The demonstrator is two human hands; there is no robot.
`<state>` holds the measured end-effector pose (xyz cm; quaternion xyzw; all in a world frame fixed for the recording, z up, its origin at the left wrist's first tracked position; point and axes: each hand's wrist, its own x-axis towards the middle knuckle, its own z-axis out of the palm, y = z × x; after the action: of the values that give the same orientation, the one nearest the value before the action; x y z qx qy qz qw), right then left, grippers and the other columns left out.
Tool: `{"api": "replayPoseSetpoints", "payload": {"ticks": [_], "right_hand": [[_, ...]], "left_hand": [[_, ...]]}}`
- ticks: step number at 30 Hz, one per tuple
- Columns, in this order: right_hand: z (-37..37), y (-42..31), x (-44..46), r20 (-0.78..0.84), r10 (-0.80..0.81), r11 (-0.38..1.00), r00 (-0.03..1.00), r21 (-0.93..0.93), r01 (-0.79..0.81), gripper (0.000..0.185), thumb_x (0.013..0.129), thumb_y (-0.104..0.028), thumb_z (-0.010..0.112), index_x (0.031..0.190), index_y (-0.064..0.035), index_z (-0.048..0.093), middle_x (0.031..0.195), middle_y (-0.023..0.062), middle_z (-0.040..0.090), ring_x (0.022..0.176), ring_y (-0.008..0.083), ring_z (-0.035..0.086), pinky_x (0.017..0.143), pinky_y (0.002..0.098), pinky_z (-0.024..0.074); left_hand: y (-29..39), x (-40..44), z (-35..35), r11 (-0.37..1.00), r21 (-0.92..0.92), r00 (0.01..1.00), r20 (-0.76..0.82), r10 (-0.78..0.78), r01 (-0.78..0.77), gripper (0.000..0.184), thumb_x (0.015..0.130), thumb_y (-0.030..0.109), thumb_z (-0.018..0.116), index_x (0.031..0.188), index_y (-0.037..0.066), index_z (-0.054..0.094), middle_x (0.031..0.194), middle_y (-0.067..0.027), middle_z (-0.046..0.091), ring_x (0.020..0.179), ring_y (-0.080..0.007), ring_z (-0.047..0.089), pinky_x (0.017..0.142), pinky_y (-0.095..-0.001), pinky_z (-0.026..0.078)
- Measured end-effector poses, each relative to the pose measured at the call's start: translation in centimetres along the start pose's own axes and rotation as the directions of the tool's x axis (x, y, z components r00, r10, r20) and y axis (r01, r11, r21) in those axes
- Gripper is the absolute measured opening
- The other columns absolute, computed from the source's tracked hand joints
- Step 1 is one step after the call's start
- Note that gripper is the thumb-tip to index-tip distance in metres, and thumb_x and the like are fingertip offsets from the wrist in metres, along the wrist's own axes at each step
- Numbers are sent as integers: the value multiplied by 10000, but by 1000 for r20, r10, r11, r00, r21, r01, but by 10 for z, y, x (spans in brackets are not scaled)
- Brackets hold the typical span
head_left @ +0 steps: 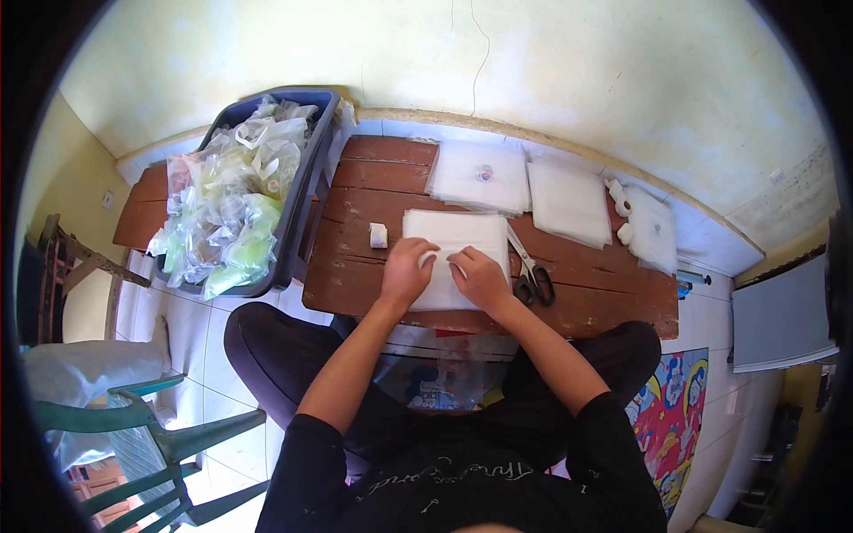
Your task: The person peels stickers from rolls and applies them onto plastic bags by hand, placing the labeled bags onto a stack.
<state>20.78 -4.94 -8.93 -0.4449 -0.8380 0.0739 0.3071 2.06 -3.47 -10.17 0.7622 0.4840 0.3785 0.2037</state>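
A stack of whitish translucent plastic sheets or bags (pixel 462 229) lies on the brown wooden table (pixel 355 213) in front of me. My left hand (pixel 410 271) rests on its left part, fingers curled inward. Close beside it, my right hand (pixel 478 277) is on the same stack with fingers bent toward the left hand. Something small and white shows at the fingertips, too small to make out. Black-handled scissors (pixel 531 274) lie against the stack's right edge. A small white roll or packet (pixel 378 235) sits to its left.
More plastic stacks lie along the back: one with a round mark (pixel 475 173), one plain (pixel 569 202), one at the right (pixel 653 231) beside white rolls (pixel 620 197). A dark bin (pixel 327 111) full of plastic bags stands left. A green chair (pixel 133 417) is lower left.
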Motion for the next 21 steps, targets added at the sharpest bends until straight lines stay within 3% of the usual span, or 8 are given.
{"api": "replayPoseSetpoints", "payload": {"ticks": [2,4,8,11,14,16,19,21], "right_hand": [[4,-3,15,11,146,975,989,169,-146,152,823,-96,623,962,-44,653,850,145,623,771,292,649,686,417,526],[14,-6,31,32,180,946,983,269,-182,173,823,-90,618,982,-31,650,885,169,640,788,312,654,705,423,527],[39,-12,58,90,194,864,977,456,-214,260,816,-54,588,1065,5,631,976,230,665,849,365,662,763,419,528],[57,-19,69,113,144,846,983,501,-181,315,808,-24,566,1117,17,610,997,242,664,882,385,658,787,418,525],[71,-21,71,162,90,847,983,507,-161,386,816,10,573,1202,4,585,1048,215,674,919,301,685,792,381,545],[74,-21,69,152,84,851,985,503,-150,394,814,16,570,1207,6,582,1056,215,672,917,301,685,796,378,545],[67,-18,67,138,94,837,986,525,-153,400,815,20,569,1215,5,579,1071,209,670,912,293,687,794,370,550],[54,-16,67,136,114,818,984,549,-171,398,819,18,571,1216,2,579,1078,204,670,909,285,688,788,365,554]], "left_hand": [[6,5,-14,998,-29,991,-121,-52,49,291,752,15,688,1037,68,660,1032,-124,634,1012,-331,569,905,-397,444],[11,11,-29,972,-22,889,-401,-223,234,295,747,5,691,1035,49,647,1000,-135,622,999,-327,567,894,-417,439],[-24,9,-27,884,-2,735,-554,-390,468,383,718,46,742,1083,29,626,986,-138,646,942,-288,612,882,-386,476],[-53,3,-15,853,-189,755,-402,-519,486,397,703,62,765,1070,11,622,1029,-152,657,931,-297,636,853,-385,499],[-51,5,-21,853,-89,818,-247,-519,514,430,715,54,741,1117,10,594,1140,-182,609,1073,-339,580,933,-418,453],[-41,9,-25,858,-63,827,-242,-508,509,411,718,60,747,1100,2,605,1102,-187,646,1017,-318,628,894,-406,484],[-31,17,-27,814,-235,796,-191,-575,531,382,718,64,756,1067,-8,619,1009,-179,686,924,-297,671,819,-395,517],[-23,20,-24,883,-300,855,-270,-442,361,349,716,63,761,1027,-18,626,927,-168,705,842,-283,691,755,-381,533]]}}
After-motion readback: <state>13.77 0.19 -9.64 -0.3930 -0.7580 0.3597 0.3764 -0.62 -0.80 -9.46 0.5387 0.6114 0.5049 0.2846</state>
